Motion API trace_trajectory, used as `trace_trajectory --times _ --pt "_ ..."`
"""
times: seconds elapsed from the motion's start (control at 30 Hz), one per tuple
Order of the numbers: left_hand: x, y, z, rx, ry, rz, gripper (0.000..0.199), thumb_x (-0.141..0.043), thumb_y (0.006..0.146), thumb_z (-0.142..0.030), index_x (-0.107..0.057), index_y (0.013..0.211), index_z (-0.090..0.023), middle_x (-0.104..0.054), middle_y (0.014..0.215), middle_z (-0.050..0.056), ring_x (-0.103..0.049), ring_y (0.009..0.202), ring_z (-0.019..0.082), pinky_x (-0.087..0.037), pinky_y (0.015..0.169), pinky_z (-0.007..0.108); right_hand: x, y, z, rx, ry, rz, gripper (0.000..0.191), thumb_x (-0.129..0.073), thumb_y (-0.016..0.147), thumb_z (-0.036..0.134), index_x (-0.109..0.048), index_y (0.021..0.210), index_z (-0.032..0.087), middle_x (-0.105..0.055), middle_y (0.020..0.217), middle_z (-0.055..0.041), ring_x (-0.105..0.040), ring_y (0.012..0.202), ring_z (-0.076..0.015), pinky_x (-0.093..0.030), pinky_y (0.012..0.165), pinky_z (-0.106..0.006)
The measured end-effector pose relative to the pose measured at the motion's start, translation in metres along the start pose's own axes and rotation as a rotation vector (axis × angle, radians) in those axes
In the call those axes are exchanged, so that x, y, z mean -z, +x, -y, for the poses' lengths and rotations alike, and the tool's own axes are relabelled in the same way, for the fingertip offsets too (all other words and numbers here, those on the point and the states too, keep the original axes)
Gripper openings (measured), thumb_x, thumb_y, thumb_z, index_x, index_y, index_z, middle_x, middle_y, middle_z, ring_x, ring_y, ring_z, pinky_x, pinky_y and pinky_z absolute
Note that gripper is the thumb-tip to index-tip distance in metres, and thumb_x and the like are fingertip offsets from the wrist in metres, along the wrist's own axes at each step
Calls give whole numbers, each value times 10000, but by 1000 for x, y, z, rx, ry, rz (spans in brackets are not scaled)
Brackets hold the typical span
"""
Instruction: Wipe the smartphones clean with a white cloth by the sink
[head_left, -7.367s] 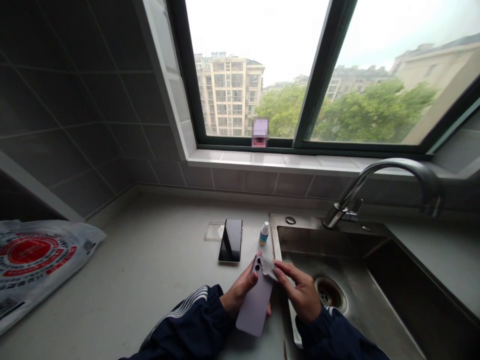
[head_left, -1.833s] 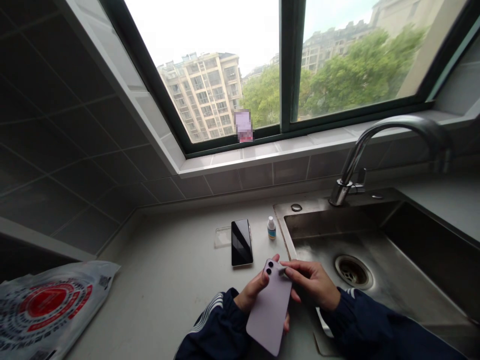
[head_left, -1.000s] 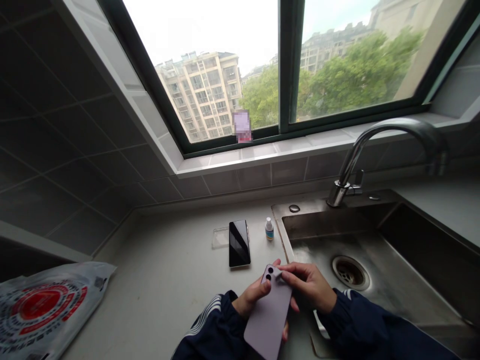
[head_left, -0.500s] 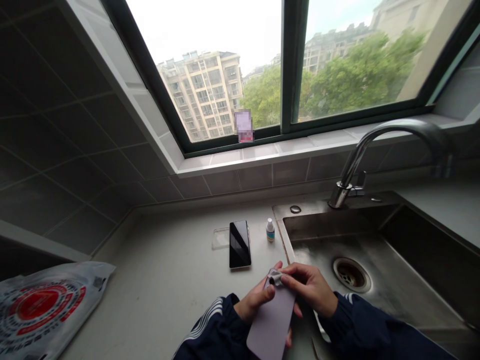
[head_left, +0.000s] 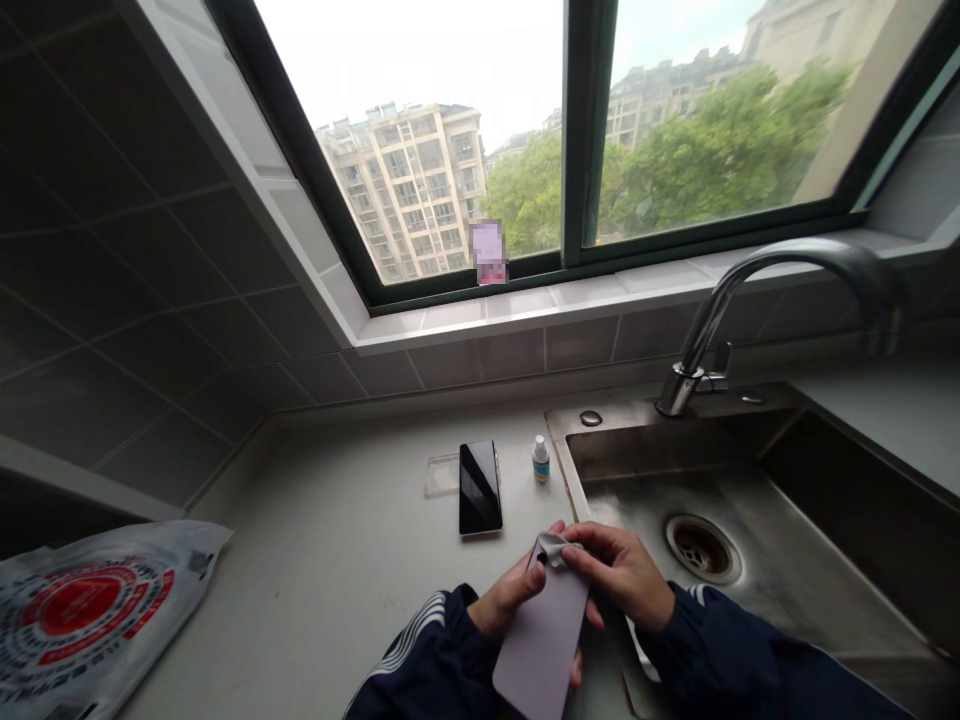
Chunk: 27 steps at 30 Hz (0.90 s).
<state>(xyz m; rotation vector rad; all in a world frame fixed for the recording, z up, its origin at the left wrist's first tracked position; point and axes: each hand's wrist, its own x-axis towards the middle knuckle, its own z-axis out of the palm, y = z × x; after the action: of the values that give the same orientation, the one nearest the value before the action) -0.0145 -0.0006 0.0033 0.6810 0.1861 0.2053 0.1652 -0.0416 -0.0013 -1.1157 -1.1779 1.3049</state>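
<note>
A light purple phone (head_left: 541, 640) is tilted over the counter's front, its back facing up. My left hand (head_left: 511, 592) grips it from the left, thumb on the back near the camera end and fingertips showing at the right edge. In my right hand (head_left: 626, 572), a small greyish-white cloth (head_left: 553, 550) is pinched between thumb and fingers. The cloth lies against the phone's camera corner and hides part of it. Beyond my hands a black phone (head_left: 480, 488) lies screen up, next to a small white-capped bottle (head_left: 541, 460).
A clear phone case (head_left: 441, 476) lies partly beneath the black phone. To the right are a steel sink (head_left: 637, 500) and a curved faucet (head_left: 694, 330). A plastic bag with red print (head_left: 82, 620) rests on the counter (head_left: 315, 560) at left. A window is behind.
The cloth has shifted slightly and covers more of the phone's camera corner. My right hand has moved a little with it; my left hand keeps its grip.
</note>
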Motion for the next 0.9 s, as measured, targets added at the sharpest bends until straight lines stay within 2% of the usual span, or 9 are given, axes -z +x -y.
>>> trace_trajectory --times 0.17,0.27,0.37,0.5,0.6,0.7,0.83,0.9 --pt "-2 -1 -1 -21 -9 -25 679 -595 781 -585 -411 1318 -212 -677 958 134 -687 605 253 -544 504 359 2 0 -3 -5 -2 -7 263 -699 835 405 -689 938 164 -727 892 -64 -670 756 -178 -513 644 -242" --pt "-3 -3 -3 15 19 -36 663 -590 762 -618 -524 1209 -132 -686 851 132 -677 594 246 -535 499 339 2 -1 -3 0 -8 2 263 -690 843 403 -694 957 165 -725 938 -70 -674 797 -189 -520 674 -252" --pt "0 -4 -1 89 58 -30 749 -547 728 -710 -607 1055 -39 -670 701 151 -661 576 242 -517 488 310 1 -2 -2 6 -15 17 267 -674 857 402 -700 985 169 -720 988 -76 -675 859 -206 -524 721 -267" --pt "2 -5 0 118 58 -43 789 -535 712 -735 -615 1035 -19 -664 668 156 -651 561 241 -513 493 318 1 -1 -2 1 -9 38 280 -659 867 407 -698 1021 175 -717 1012 -79 -677 848 -203 -524 698 -264" --pt "0 -4 -2 63 38 -50 738 -562 737 -682 -567 1143 -66 -685 752 153 -664 585 251 -523 507 338 1 0 -2 -6 4 16 274 -683 847 406 -695 988 172 -724 984 -78 -675 840 -198 -521 700 -258" --pt "-1 -3 -2 17 2 -36 728 -583 766 -626 -415 1318 -183 -692 927 149 -678 610 254 -536 530 374 1 0 -2 -14 7 -11 273 -710 822 410 -688 948 169 -730 921 -73 -673 797 -192 -518 678 -254" --pt "8 -3 5 -32 7 -6 694 -538 807 -611 -319 1362 -257 -654 1050 161 -690 636 269 -539 524 395 1 0 -5 -20 13 -41 272 -727 800 418 -688 908 171 -726 867 -62 -668 745 -190 -516 648 -260" --pt "14 -2 8 -74 26 -15 738 -516 822 -609 -218 1419 -292 -649 1061 166 -694 646 272 -536 520 391 1 0 -7 -26 21 -47 294 -723 798 431 -693 931 171 -723 847 -60 -668 726 -196 -519 633 -274"
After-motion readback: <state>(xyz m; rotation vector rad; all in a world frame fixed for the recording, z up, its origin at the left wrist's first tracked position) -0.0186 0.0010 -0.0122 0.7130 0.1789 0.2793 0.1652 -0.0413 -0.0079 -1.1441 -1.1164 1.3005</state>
